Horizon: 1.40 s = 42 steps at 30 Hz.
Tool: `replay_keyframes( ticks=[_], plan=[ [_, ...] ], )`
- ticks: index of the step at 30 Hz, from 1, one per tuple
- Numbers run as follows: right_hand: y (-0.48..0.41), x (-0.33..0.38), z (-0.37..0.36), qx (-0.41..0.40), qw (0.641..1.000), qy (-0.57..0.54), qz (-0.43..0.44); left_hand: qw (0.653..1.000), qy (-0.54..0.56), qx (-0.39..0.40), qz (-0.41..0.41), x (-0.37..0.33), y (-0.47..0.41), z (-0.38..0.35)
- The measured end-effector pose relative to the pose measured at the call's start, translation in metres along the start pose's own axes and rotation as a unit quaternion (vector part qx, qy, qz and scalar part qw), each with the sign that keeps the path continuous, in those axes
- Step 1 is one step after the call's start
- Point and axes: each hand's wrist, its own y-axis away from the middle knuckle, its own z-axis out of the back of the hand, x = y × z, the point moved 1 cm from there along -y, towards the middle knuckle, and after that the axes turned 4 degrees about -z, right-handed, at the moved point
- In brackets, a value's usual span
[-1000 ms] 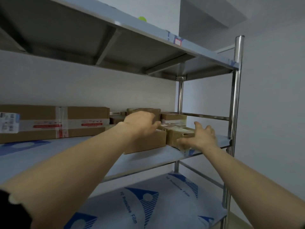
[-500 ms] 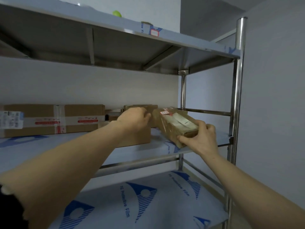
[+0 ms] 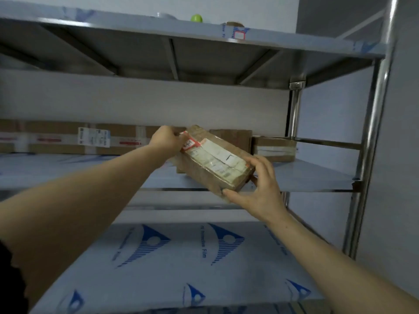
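Note:
A small brown parcel, wrapped in clear tape with a white label and a red-edged sticker, is tilted above the front of the middle shelf. My left hand grips its far upper end. My right hand grips its near lower end, thumb below and fingers on the side. The parcel's underside is hidden.
A long taped carton lies at the back left of the middle shelf, with two small boxes at the back right. A steel post stands at right. The lower shelf carries blue-printed film. A green ball sits on the top shelf.
My right hand closed on the parcel and lifted it off the shelf. My left hand left the other box and took the parcel's far end. The view swung left.

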Motion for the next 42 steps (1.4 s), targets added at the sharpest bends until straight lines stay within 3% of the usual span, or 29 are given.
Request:
replay_keyframes(
  ticks=[9, 16, 18, 23, 26, 31, 42],
  plan=[
    [0.008, 0.099, -0.128, 0.21, 0.961, -0.179, -0.026, 0.981, -0.021, -0.144, 0.125, 0.091, 0.069, 0.148],
    [0.035, 0.221, -0.24, 0.334, 0.891, -0.305, -0.026, 0.953, -0.035, -0.227, 0.196, 0.172, 0.134, 0.293],
    [0.045, 0.262, -0.291, 0.372, 0.86, -0.346, -0.03, 0.941, -0.048, -0.253, 0.217, 0.199, 0.16, 0.339],
    [0.091, 0.376, -0.4, 0.489, 0.745, -0.448, -0.076, 0.902, -0.074, -0.321, 0.278, 0.278, 0.229, 0.453],
    [0.128, 0.439, -0.463, 0.522, 0.717, -0.448, -0.113, 0.875, -0.102, -0.355, 0.311, 0.321, 0.272, 0.516],
    [0.185, 0.537, -0.549, 0.533, 0.733, -0.41, -0.103, 0.834, -0.145, -0.39, 0.364, 0.383, 0.334, 0.606],
    [0.285, 0.682, -0.718, 0.634, 0.649, -0.4, -0.131, 0.751, -0.153, -0.468, 0.44, 0.498, 0.42, 0.727]
  ],
)
